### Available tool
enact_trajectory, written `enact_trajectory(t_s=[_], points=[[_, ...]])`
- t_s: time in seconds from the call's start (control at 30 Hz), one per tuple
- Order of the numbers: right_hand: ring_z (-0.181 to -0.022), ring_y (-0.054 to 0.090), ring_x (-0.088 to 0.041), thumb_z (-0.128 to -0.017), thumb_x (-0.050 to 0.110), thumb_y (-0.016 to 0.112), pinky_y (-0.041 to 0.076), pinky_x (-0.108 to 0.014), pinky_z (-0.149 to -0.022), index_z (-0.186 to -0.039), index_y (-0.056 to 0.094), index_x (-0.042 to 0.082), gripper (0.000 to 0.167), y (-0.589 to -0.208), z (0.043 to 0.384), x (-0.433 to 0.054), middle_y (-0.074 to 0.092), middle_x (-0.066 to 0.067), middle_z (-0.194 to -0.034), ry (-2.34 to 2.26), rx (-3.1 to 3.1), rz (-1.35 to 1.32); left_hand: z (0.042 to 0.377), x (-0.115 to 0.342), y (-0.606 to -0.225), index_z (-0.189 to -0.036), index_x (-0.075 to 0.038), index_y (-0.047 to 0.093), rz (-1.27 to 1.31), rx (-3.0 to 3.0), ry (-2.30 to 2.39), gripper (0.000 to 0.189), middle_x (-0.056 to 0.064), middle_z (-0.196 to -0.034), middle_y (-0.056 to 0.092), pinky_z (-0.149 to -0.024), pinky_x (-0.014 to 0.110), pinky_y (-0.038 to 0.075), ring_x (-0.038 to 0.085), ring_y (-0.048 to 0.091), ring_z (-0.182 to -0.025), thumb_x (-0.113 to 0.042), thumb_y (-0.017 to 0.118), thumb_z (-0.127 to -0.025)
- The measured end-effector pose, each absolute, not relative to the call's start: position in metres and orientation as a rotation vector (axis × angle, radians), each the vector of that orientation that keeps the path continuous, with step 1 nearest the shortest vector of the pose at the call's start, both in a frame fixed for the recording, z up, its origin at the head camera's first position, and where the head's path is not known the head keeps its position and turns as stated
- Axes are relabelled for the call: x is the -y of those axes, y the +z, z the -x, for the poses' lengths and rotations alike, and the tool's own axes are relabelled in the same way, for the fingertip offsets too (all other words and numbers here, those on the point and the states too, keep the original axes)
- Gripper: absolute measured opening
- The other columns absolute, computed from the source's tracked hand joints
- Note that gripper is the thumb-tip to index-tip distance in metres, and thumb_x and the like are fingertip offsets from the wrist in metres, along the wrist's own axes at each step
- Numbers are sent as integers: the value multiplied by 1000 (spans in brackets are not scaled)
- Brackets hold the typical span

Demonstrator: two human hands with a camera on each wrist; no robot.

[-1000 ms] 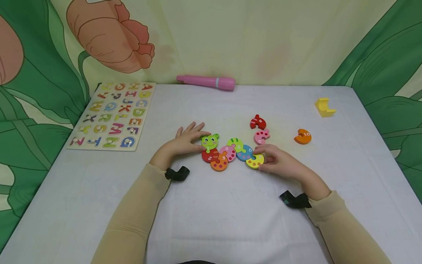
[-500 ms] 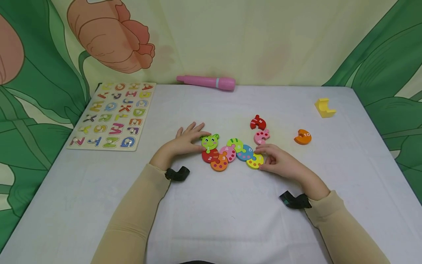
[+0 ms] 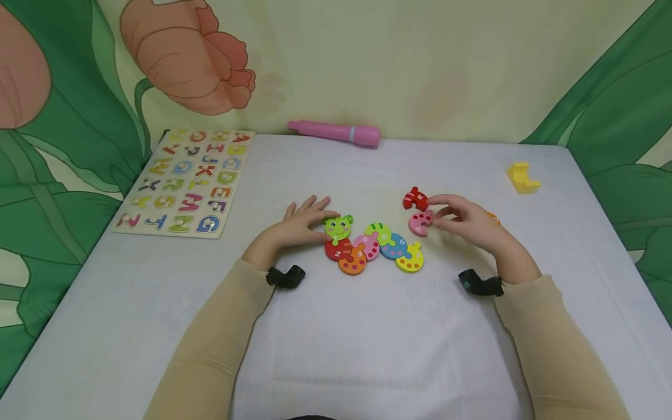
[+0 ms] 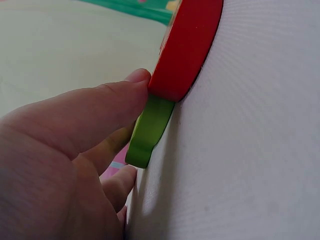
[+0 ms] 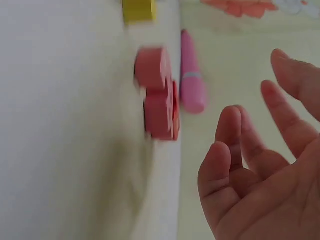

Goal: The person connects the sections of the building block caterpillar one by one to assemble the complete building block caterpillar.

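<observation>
In the head view a wooden caterpillar puzzle lies on the table, its numbered pieces linked in a wavy row from a green smiling head piece (image 3: 338, 228) to a yellow dotted piece (image 3: 410, 260). My left hand (image 3: 287, 234) holds the head piece between thumb and index finger, other fingers spread. The left wrist view shows the thumb against the edge where the red piece (image 4: 185, 50) meets the green one (image 4: 150, 125). My right hand (image 3: 475, 227) hovers beside a loose pink piece (image 3: 418, 223) and a red piece 8 (image 3: 415, 199), fingers apart from the pink piece (image 5: 151, 67) in the right wrist view.
An orange piece (image 3: 493, 217) is mostly hidden behind the right hand. A yellow block (image 3: 522, 178) stands at the back right. A pink pen-shaped thing (image 3: 336, 131) lies along the back edge, and an alphabet board (image 3: 184, 184) at the left.
My right hand has let go of the yellow piece and moved up and right to the pink and red pieces. The left hand stays at the head piece.
</observation>
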State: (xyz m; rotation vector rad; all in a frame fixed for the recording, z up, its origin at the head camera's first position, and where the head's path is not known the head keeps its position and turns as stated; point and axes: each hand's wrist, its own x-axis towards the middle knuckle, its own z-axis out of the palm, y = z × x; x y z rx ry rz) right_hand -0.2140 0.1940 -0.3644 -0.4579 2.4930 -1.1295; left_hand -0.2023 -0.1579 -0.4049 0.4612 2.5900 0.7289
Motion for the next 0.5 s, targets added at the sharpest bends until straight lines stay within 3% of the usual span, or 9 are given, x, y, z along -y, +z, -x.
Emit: enact_trajectory(t_s=[0.13, 0.23, 0.5], points=[[-123, 39, -29, -89, 30, 56, 39, -50, -95, -134, 42, 20, 48, -363, 240, -189, 41, -9, -137, -1082, -2462, 367, 203, 158, -406, -136, -31, 41, -472, -2592, 718, 57, -3, -154, 6, -107, 55, -14, 23, -10, -141, -41, 58, -82], [-128, 34, -31, -88, 33, 55, 31, -58, -99, -134, 40, 25, 49, -366, 256, -185, 37, -8, -140, -1018, -2434, 328, 203, 158, -407, -136, -31, 41, -471, -2599, 714, 57, -3, -154, 6, -108, 55, -13, 22, -10, -141, -41, 58, -82], [-122, 37, -34, -89, 26, 56, 36, -54, -97, -134, 41, 18, 48, -377, 280, -174, 39, -14, -136, -848, -2455, 390, 204, 159, -408, -136, -32, 41, -470, -2592, 722, 58, -4, -154, 6, -108, 55, -13, 22, -10, -141, -42, 58, -82]])
